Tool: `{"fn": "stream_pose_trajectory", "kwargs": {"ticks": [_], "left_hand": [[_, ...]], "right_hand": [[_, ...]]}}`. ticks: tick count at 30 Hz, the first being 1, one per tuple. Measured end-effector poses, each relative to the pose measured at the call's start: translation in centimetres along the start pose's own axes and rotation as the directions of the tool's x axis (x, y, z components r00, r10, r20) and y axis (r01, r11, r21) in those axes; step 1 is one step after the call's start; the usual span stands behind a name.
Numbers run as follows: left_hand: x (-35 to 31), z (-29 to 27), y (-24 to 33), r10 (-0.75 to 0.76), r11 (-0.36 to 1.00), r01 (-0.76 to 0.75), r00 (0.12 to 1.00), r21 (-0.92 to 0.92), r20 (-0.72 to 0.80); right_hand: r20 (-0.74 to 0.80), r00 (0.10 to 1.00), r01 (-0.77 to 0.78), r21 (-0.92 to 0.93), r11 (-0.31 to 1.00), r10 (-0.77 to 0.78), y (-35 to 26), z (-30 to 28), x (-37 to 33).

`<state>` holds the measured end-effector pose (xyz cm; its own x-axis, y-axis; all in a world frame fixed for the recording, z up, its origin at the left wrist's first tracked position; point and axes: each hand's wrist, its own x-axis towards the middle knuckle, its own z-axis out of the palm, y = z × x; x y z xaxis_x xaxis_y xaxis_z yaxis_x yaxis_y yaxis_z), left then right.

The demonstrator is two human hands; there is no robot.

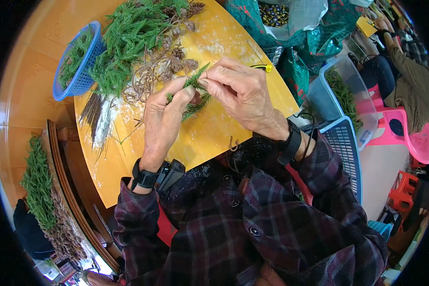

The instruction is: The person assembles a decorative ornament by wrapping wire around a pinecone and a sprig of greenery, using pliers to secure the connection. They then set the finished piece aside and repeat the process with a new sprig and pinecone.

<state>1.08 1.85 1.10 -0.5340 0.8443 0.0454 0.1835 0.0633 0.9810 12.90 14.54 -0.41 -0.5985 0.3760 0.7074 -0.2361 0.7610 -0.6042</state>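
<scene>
Leaning over a yellow table (195,148) in a dark plaid shirt (291,209), you bring both hands together above its surface, a black strap on each wrist. Your left hand (166,110) grips a bent, needle-leaved green sprig (197,77) between thumb and fingers; your right hand (243,93) meets it from the other side, thumb and forefinger closed to a narrow pinch at the sprig, though whether a fine strand lies between those tips cannot be told. The sprig sits near the middle of the tabletop, part of it curving down below your fingers. Just beside your right hand lies a yellow-handled tool (263,67), partly hidden. At your left, dark thin stems (91,113) lie on the table; beyond them, brown pine cones (178,54) border a heap of green foliage (121,55), with a blue basket (95,61) of more greenery beside it. To your right stand a blue crate (342,143) and a clear bin (322,100) holding greenery, below a shiny green bag (314,45). Farther off, another person (410,88) sits by a pink chair (422,145).
</scene>
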Motion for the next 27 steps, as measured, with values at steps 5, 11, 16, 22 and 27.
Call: {"fn": "stream_pose_trajectory", "kwargs": {"ticks": [5,11,16,22,27], "left_hand": [[-0.1,0.6,-0.6,-0.030,0.983,0.022,0.998,-0.182,-0.046],[0.3,0.3,-0.8,0.100,0.993,-0.107,0.987,-0.055,-0.124],[0.6,-0.1,-0.5,0.036,0.989,-0.049,0.995,-0.141,-0.096],[0.6,-0.8,-1.0,0.185,0.974,-0.174,0.981,0.145,-0.063],[0.3,-0.6,-1.1,0.205,0.967,-0.191,0.976,0.167,-0.074]], "right_hand": [[0.116,0.973,-0.214,0.112,0.970,0.201,-0.2,-0.1,-0.3],[0.172,0.915,-0.402,0.311,0.861,0.365,-0.4,0.6,-0.8],[0.085,0.966,-0.258,0.199,0.945,0.246,-0.7,-0.2,-0.3],[0.066,0.970,-0.244,0.200,0.949,0.236,-1.1,-0.4,0.1],[0.106,0.974,-0.216,0.132,0.968,0.202,-1.0,-0.2,-0.1]]}}
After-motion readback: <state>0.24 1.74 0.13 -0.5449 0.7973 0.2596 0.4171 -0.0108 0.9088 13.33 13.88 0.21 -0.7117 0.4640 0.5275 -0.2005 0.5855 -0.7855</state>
